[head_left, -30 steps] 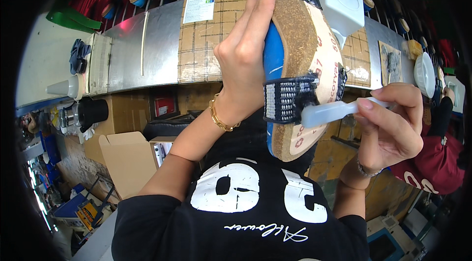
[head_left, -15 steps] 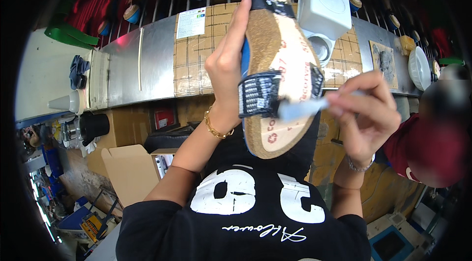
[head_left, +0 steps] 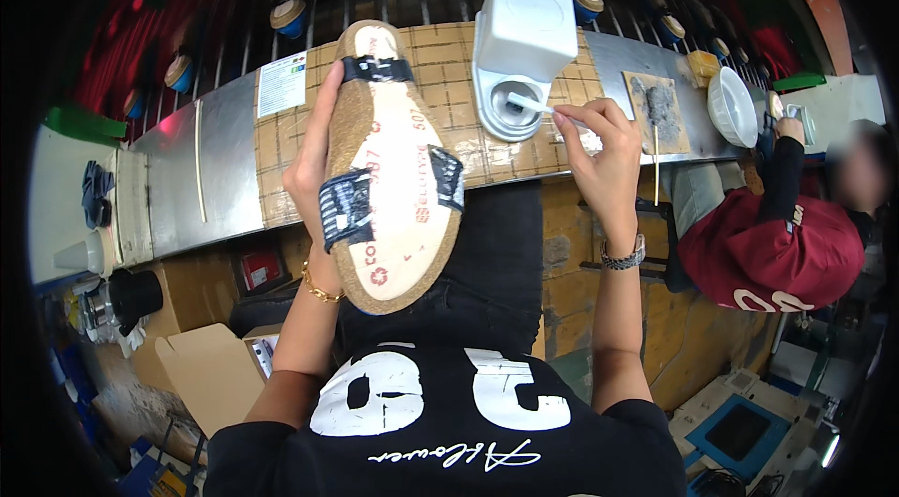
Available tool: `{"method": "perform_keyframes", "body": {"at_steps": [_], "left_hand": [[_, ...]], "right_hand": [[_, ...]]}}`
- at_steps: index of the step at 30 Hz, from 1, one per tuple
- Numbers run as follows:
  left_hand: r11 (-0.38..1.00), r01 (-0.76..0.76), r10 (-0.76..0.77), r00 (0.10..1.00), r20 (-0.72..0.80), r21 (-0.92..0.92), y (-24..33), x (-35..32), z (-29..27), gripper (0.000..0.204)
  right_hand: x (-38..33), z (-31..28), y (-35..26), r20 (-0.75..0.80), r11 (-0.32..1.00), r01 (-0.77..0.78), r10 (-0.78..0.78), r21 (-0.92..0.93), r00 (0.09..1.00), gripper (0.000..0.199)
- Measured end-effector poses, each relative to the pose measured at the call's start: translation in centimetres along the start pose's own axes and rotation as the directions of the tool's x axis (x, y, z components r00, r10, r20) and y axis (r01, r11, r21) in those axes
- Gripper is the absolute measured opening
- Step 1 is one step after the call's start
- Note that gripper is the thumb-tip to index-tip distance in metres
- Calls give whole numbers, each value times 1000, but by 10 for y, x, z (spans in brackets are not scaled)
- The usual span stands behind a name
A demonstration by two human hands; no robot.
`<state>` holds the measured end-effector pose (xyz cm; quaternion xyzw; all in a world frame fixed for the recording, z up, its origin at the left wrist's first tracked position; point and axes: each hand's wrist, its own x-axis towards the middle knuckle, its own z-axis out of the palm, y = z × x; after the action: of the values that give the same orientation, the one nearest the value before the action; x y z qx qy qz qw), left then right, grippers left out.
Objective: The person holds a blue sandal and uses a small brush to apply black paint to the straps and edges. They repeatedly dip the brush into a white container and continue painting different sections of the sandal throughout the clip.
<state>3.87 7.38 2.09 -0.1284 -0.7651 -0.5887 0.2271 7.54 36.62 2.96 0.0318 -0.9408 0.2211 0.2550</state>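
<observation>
My left hand grips a sandal by its left side, underside toward me, with the toe end pointing away. Its cork-coloured rim surrounds a pale insole board with red print. Dark strap ends are folded over the board at both sides and near the far end. In the pinched fingers of my right hand is a slim white-handled brush. The brush's tip reaches into the round cup of a white dispenser, where the tip is hard to make out.
Under the dispenser, cardboard covers part of the metal bench. To the right are a stained board with a stick and a white bowl. Beyond runs a rack of rods holding several shoes. A co-worker in a maroon shirt sits at right.
My right hand has taken the brush from the sandal's strap to the dispenser's cup. My view has shifted, and the sandal now appears farther left and lower.
</observation>
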Motion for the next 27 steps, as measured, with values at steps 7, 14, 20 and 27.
{"method": "perform_keyframes", "body": {"at_steps": [7, 14, 20, 27], "left_hand": [[926, -250, 262, 965, -4, 284, 0, 6, -2, 73], [943, -226, 236, 972, -12, 244, 9, 14, 2, 78], [929, -272, 289, 957, -31, 252, 13, 15, 5, 79], [924, -236, 257, 966, -29, 301, 16, 14, 4, 73]], "right_hand": [[0, -9, -13, 305, 742, -475, 368, 472, 878, 19], [-22, -51, -103, 18, 757, -68, 74, 649, 997, 20], [-27, -48, -139, -155, 904, 81, -16, 420, 988, 34], [-37, -49, -147, -323, 973, 210, -169, 94, 931, 46]]}}
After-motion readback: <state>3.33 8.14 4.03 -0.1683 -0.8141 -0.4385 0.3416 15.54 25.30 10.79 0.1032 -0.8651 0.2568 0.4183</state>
